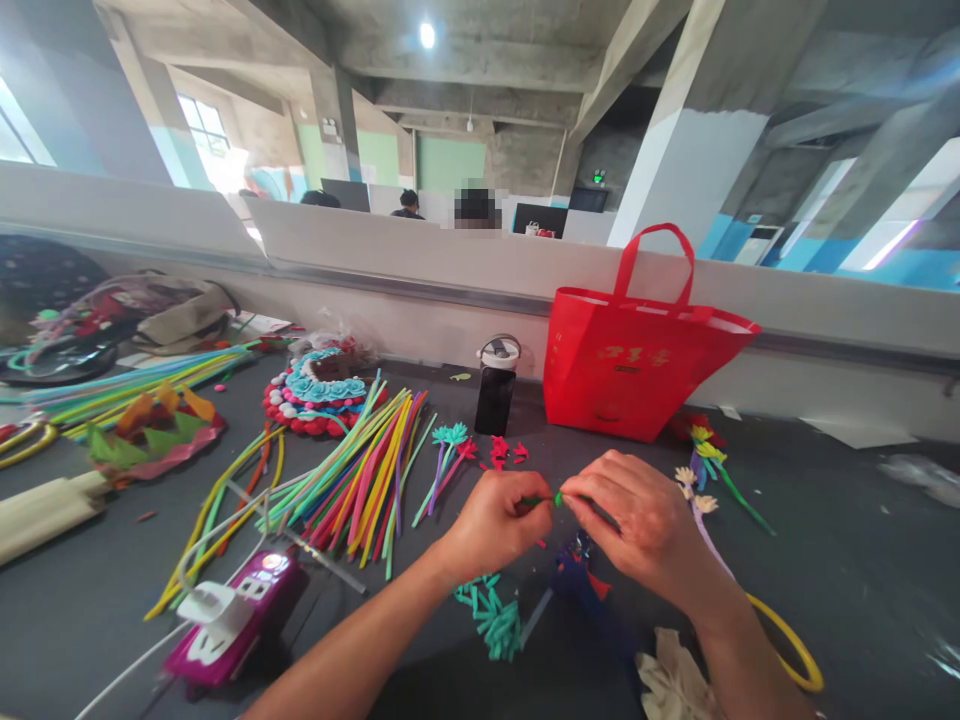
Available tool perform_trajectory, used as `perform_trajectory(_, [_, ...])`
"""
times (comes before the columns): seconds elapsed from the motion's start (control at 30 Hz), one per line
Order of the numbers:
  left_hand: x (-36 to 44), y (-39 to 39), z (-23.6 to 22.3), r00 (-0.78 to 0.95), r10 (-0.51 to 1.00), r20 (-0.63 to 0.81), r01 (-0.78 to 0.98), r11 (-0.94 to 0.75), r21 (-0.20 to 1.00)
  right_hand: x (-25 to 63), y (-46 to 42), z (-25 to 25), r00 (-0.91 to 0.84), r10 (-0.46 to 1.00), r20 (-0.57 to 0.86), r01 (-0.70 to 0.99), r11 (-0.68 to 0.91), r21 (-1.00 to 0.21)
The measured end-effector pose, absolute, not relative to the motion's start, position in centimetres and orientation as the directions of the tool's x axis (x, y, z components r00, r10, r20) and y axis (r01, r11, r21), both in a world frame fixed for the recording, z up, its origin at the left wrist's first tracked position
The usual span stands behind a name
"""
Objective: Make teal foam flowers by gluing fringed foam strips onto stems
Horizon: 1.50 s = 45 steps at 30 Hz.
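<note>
Between my two hands is a small green strip, short and thin, its exact kind too small to make out. My left hand pinches it from the left. The fingertips of my right hand close on its other side. Below my left hand lies a heap of cut teal pieces. Small red pieces lie just beyond my hands, beside teal and red flower shapes on thin stems. Partly hidden under my right hand is a dark blue item with an orange-red bit near it.
A bundle of coloured strips lies left of centre. Nearer stands a purple power strip with a white plug. A dark bottle and a red bag stand by the partition. Flowers lie right, a yellow loop nearer.
</note>
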<state>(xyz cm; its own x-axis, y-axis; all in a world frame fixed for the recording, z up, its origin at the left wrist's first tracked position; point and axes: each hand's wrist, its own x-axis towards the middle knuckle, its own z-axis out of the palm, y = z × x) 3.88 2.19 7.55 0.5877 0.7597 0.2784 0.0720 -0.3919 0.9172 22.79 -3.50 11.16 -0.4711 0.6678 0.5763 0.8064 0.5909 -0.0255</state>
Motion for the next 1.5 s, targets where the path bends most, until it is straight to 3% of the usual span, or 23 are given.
perform_trajectory(0.1, [3.4, 2.0, 8.2, 0.662, 0.687, 0.299, 0.014, -0.411, 0.912, 23.0, -3.6, 11.2, -0.44, 0.66, 0.608, 0.78, 0.617, -0.105])
perform_trajectory(0.23, [2.9, 2.0, 8.6, 0.695, 0.656, 0.294, -0.111, -0.306, 0.946, 22.8, -3.5, 11.2, -0.364, 0.685, 0.631, 0.756, 0.613, -0.229])
perform_trajectory(0.4, [3.0, 1.8, 8.2, 0.567, 0.778, 0.271, -0.195, -0.193, 0.962, 21.8, -3.2, 10.5, -0.291, 0.716, 0.634, 0.698, 0.613, -0.371])
perform_trajectory(0.5, [3.4, 1.8, 7.9, 0.462, 0.848, 0.262, -0.191, -0.193, 0.962, 21.1, -3.0, 10.0, -0.291, 0.709, 0.642, 0.716, 0.607, -0.346])
perform_trajectory(0.7, [3.8, 2.3, 7.5, 0.37, 0.824, 0.428, 0.065, -0.483, 0.873, 20.3, -2.8, 9.7, -0.341, 0.731, 0.592, 0.779, 0.571, -0.257])
perform_trajectory(0.9, [3.3, 3.2, 6.9, 0.563, 0.657, 0.501, 0.24, -0.71, 0.662, 21.1, -2.6, 9.4, -0.367, 0.742, 0.561, 0.788, 0.568, -0.236])
perform_trajectory(1.03, [2.9, 3.2, 7.1, 0.695, 0.525, 0.491, 0.213, -0.803, 0.557, 22.2, -2.4, 9.8, -0.361, 0.739, 0.569, 0.78, 0.574, -0.25])
perform_trajectory(1.13, [2.8, 3.0, 7.5, 0.71, 0.502, 0.495, 0.094, -0.763, 0.639, 22.6, -2.2, 10.0, -0.287, 0.772, 0.567, 0.723, 0.563, -0.4])
perform_trajectory(1.27, [3.0, 3.0, 7.3, 0.601, 0.618, 0.507, -0.074, -0.588, 0.806, 22.3, -1.8, 9.7, -0.156, 0.847, 0.509, 0.606, 0.488, -0.628])
perform_trajectory(1.4, [3.4, 3.1, 6.9, 0.537, 0.741, 0.403, -0.163, -0.377, 0.912, 21.6, -1.6, 9.3, -0.06, 0.884, 0.464, 0.55, 0.417, -0.723])
perform_trajectory(1.5, [3.5, 3.1, 7.1, 0.554, 0.751, 0.359, -0.138, -0.342, 0.93, 21.6, -1.6, 9.2, -0.022, 0.897, 0.441, 0.55, 0.379, -0.744])
